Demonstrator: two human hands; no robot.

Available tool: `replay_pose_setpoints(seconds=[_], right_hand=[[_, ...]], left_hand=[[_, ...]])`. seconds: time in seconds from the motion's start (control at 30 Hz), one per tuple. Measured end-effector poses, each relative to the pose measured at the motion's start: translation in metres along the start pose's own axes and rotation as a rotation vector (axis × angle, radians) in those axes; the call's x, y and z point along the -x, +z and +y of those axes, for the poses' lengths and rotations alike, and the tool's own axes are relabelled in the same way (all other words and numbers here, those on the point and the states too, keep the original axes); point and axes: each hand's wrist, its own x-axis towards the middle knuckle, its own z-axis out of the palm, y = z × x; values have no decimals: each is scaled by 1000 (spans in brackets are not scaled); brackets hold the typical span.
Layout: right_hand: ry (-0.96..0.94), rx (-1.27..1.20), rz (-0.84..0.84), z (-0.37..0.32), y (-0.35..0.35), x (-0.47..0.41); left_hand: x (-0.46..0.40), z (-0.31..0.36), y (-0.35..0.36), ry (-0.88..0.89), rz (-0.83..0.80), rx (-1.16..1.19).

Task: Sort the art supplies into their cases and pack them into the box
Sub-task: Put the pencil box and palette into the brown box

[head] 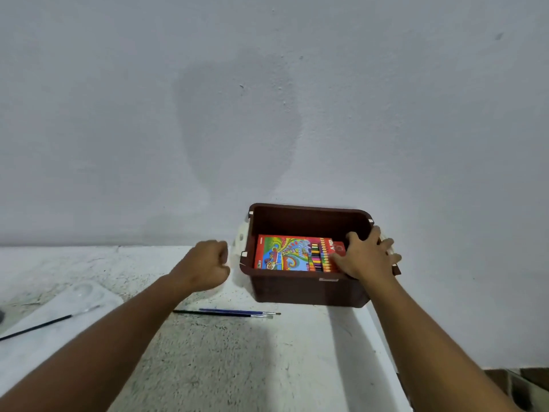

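Left hand [208, 264] of mine hangs curled into a loose fist with nothing in it, just off the left end of the brown box [306, 289], close to its white side handle [241, 237]. My right hand [364, 254] lies spread over the box's right rim, fingers draped on the edge and reaching the colourful pencil case [292, 252] that lies flat on the box floor; whether it presses the case or only steadies the box I cannot tell.

What I judge comes next is the brushes. Two of them, a blue-handled brush [237, 311] and a dark-handled brush [217, 313], lie side by side on the speckled counter [208, 367], just in front of the box's near-left corner, their long axes running left to right with the bristle ends toward the right. They sit below and slightly right of my left fist, so that hand is the nearer one.

Farther left, near the counter's left edge, a third black brush [38, 325] rests slanted across a pale paint palette [74, 295]. Nothing blocks the way to the pair except my own left forearm, which passes close over their handle ends.
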Motion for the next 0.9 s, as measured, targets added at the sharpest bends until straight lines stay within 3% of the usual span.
replay_pose_setpoints(seconds=[0.1,0.13,0.33,0.9], right_hand=[[-6,23,-11,0,-2,0],[1,26,-7,0,-1,-1],[40,47,0,1,4,2],[67,64,-9,-37,6,44]], left_hand=[[21,-8,19,98,-472,-143],[24,-10,27,134,-545,-222],[34,-18,52,160,-415,-291],[65,-40,50,281,-309,-413]])
